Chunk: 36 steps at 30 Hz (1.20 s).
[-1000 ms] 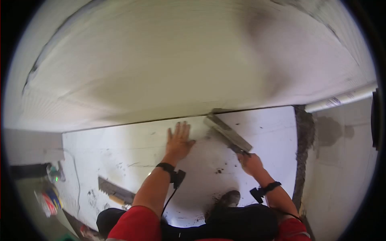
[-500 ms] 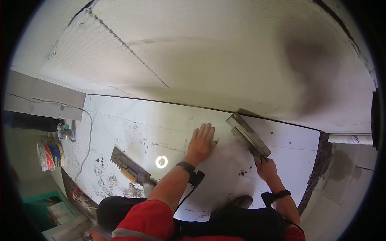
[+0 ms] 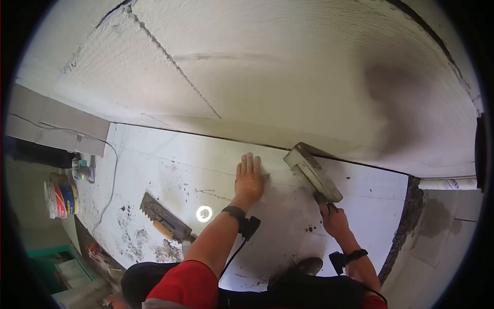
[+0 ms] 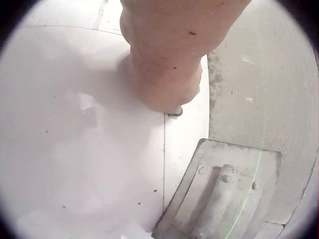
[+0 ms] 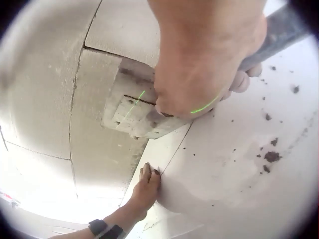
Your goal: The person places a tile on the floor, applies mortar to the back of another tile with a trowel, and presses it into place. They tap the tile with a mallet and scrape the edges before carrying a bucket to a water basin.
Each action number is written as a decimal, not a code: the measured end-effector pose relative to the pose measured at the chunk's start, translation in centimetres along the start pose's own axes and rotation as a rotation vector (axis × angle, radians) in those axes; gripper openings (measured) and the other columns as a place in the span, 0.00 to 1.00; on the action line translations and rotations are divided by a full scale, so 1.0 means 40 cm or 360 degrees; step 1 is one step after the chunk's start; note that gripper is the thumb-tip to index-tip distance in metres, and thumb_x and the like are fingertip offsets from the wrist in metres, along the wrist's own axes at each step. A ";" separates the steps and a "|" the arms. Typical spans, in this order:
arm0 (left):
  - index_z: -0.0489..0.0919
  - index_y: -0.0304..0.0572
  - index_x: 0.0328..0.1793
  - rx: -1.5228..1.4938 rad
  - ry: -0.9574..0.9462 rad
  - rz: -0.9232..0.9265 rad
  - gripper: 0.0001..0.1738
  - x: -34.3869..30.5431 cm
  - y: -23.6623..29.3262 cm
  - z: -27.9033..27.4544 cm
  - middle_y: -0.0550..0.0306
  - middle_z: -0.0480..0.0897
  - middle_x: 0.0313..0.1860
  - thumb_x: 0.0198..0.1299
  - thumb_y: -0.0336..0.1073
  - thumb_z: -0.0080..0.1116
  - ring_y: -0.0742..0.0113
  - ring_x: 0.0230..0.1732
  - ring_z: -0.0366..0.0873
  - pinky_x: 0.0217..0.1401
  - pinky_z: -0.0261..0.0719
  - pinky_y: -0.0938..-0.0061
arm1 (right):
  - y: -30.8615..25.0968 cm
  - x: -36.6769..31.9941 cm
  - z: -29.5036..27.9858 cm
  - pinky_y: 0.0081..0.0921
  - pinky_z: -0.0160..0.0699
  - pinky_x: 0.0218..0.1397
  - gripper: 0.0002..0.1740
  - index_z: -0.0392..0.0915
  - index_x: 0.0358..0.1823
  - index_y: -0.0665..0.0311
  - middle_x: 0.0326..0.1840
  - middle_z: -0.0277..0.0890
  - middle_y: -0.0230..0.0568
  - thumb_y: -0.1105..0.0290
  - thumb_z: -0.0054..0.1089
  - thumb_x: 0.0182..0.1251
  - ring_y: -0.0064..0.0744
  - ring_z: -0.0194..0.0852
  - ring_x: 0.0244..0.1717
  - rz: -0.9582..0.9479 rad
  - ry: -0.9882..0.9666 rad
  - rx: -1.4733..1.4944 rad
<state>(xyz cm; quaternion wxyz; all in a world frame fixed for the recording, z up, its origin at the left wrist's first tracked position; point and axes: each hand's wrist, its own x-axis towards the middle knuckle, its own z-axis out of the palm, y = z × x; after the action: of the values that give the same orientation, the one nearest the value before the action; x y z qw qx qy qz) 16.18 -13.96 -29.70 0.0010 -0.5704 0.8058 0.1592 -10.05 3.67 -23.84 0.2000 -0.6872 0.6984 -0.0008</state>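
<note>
My right hand [image 3: 335,221] grips the dark handle [image 5: 279,37] of a flat metal trowel [image 3: 313,172], its fingers curled round it. The trowel's broad, mortar-smeared plate, with a riveted mount on it, lies at the foot of the pale wall [image 5: 102,74]. To the left of it, my left hand [image 3: 249,180] rests on the white board [image 3: 293,226], fingers straight and pointing toward the wall. In the right wrist view, the left hand's fingertips are near a thin pencil line on the board. A green laser line crosses the trowel plate and my right hand.
A notched trowel [image 3: 163,216] with a wooden handle lies on the board at left. Beyond it are a cable [image 3: 114,175], a small device with a green light [image 3: 82,171] and a bucket [image 3: 63,200]. Dark crumbs [image 5: 271,157] dot the board; rough mortar [image 3: 406,221] edges its right end.
The head view has turned, bringing more of the left side into sight. The trowel has swung so its plate shows broader against the wall. My left hand stays flat on the board, slightly shifted.
</note>
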 end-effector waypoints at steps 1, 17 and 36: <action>0.54 0.42 0.78 -0.0003 -0.0003 -0.0007 0.38 0.001 0.002 -0.004 0.43 0.47 0.80 0.67 0.52 0.47 0.49 0.81 0.41 0.80 0.40 0.55 | -0.005 0.000 -0.001 0.49 0.76 0.28 0.09 0.72 0.45 0.58 0.32 0.76 0.52 0.71 0.47 0.65 0.59 0.76 0.28 0.0009 0.0018 0.0099; 0.51 0.47 0.80 0.0195 -0.0258 0.0029 0.45 0.013 0.004 -0.031 0.48 0.49 0.80 0.61 0.54 0.56 0.52 0.81 0.41 0.79 0.43 0.52 | -0.011 -0.125 0.006 0.52 0.75 0.40 0.23 0.76 0.44 0.64 0.31 0.78 0.59 0.50 0.41 0.73 0.61 0.77 0.35 0.0774 -0.0163 0.0615; 0.57 0.42 0.76 0.0222 -0.0175 0.0508 0.38 -0.122 0.136 -0.018 0.48 0.56 0.78 0.65 0.51 0.52 0.47 0.78 0.49 0.77 0.47 0.49 | 0.139 -0.329 0.147 0.43 0.72 0.30 0.11 0.72 0.39 0.69 0.26 0.71 0.51 0.79 0.38 0.63 0.51 0.71 0.26 0.0816 0.0609 0.0514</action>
<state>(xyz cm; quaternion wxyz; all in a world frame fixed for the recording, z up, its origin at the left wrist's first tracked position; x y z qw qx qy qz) 12.99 -8.03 -26.71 0.0593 -0.4244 0.8938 0.1319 -14.07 18.24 -27.14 0.1654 -0.4365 0.8638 -0.1896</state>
